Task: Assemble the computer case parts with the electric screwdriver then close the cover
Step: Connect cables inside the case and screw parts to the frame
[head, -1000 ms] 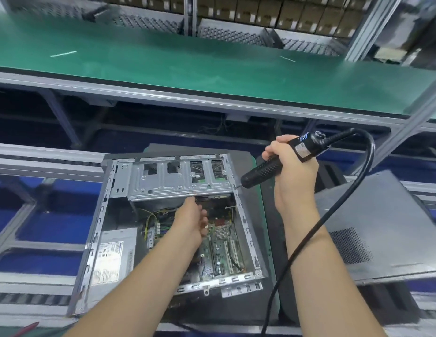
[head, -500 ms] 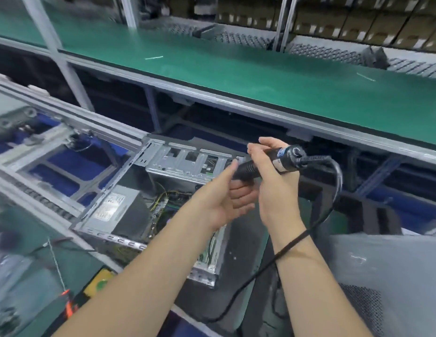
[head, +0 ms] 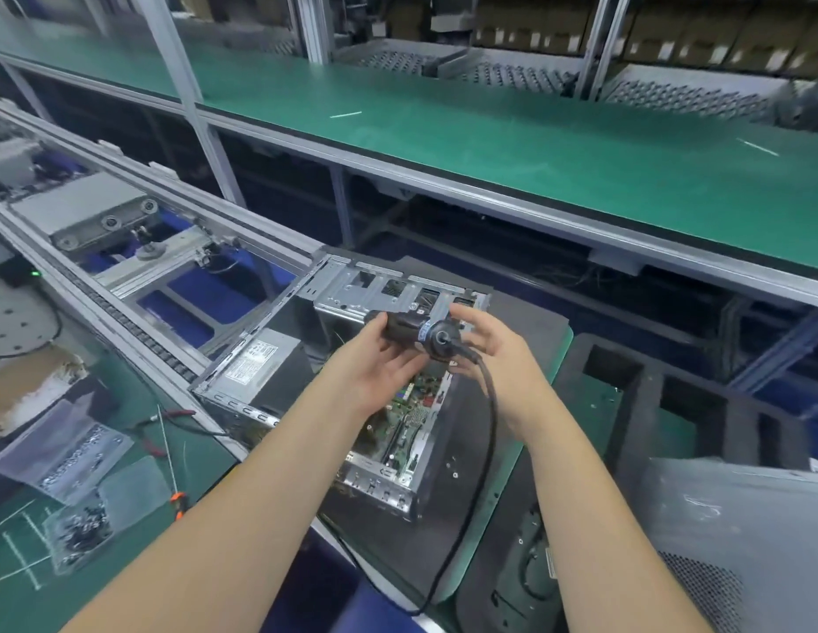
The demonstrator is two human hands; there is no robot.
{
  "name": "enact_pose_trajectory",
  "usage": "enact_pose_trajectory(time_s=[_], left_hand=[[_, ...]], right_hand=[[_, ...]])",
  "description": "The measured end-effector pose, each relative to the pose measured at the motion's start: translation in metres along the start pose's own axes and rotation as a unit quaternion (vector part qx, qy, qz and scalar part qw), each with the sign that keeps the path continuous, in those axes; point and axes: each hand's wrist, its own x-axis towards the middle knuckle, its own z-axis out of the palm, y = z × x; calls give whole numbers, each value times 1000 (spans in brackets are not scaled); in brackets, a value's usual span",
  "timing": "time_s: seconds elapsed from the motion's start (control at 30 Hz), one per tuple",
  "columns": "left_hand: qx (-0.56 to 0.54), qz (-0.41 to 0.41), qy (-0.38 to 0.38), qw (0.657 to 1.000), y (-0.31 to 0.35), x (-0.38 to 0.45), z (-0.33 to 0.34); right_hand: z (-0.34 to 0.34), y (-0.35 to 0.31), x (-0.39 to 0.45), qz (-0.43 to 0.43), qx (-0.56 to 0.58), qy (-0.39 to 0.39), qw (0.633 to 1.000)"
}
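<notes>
The open computer case [head: 242, 386] lies on its side on a black mat, showing the silver drive cage [head: 352, 290], the power supply [head: 256, 363] and the green motherboard [head: 416, 395]. Above the case, my left hand [head: 370, 358] grips the black barrel of the electric screwdriver [head: 409, 332], thumb on top. Its cable [head: 489, 404] loops down to the right. My right hand [head: 498, 354] is just right of the tool's rear end, fingers straight and spread, holding nothing. The grey cover panel [head: 740, 518] lies at the lower right.
Clear bags of screws [head: 78, 532] and a thin rod with an orange grip [head: 171, 468] lie on the green bench at lower left. A conveyor rail [head: 124, 331] runs diagonally on the left. Black foam trays [head: 626, 381] sit to the right; a long green shelf [head: 535, 143] spans behind.
The screwdriver has passed from my right hand to my left, which came up out of the case. My right hand has let go and spread its fingers. The view has swung left.
</notes>
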Motion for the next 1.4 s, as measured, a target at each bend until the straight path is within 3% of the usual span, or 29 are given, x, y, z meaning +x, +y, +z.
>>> enact_pose_trajectory(time_s=[0.1, 0.2, 0.3, 0.5, 0.77, 1.0, 1.2, 1.4], left_hand=[[13, 20, -9, 1000, 5, 1, -10], [67, 45, -16, 997, 10, -2, -17], [125, 76, -11, 989, 19, -5, -25], [145, 131, 57, 979, 42, -25, -72], [99, 170, 192, 962, 81, -66, -193], [83, 160, 267, 947, 117, -103, -329], [90, 125, 335, 930, 137, -127, -456], [98, 75, 385, 915, 135, -128, -558]], right_hand=[[3, -5, -4, 70, 72, 24, 995], [6, -21, -4, 133, 92, -63, 985], [19, -38, 1, 139, 18, -132, 981], [85, -44, 21, 85, -227, -129, 962], [220, -26, 16, 37, -250, -214, 944], [377, 3, 2, 16, -360, -285, 888], [516, 56, -19, 74, -393, -347, 848], [610, 116, -34, 119, -440, -382, 804]])
